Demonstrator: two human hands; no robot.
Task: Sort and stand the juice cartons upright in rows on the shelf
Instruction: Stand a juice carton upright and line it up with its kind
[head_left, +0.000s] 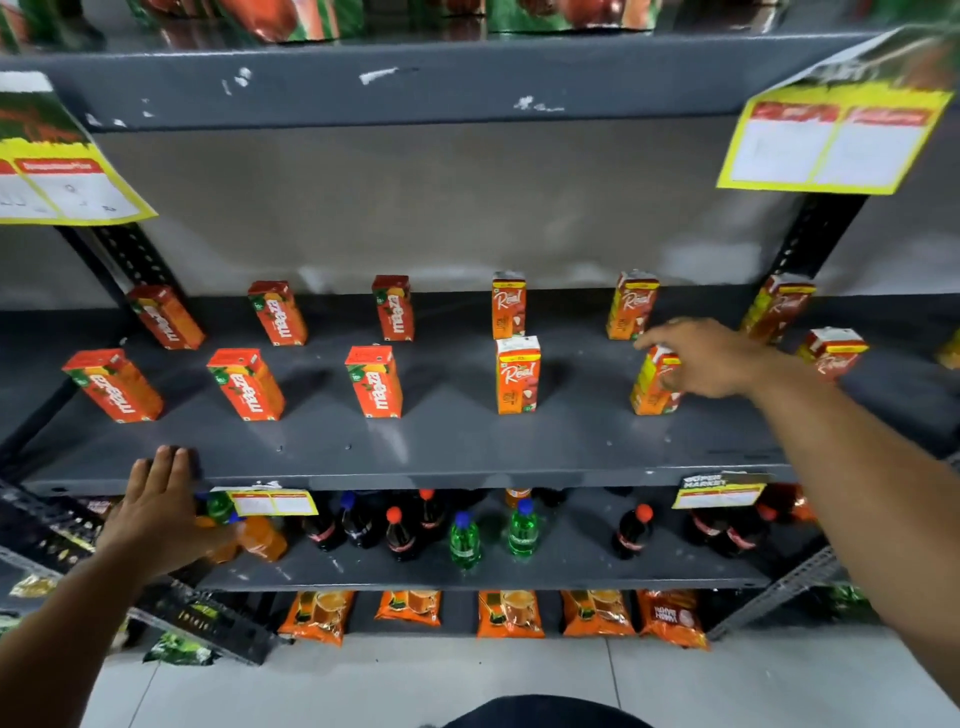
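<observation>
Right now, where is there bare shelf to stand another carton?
Bare shelf runs along the front edge, ahead of the Maaza cartons and Real cartons. Gaps between columns are open too. The right end is crowded: the right hand grips a carton there.

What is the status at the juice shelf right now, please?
Right hand on a front-row Real carton. Left hand flat on the shelf edge. Cartons upright, two rows. Nothing blocking.
</observation>
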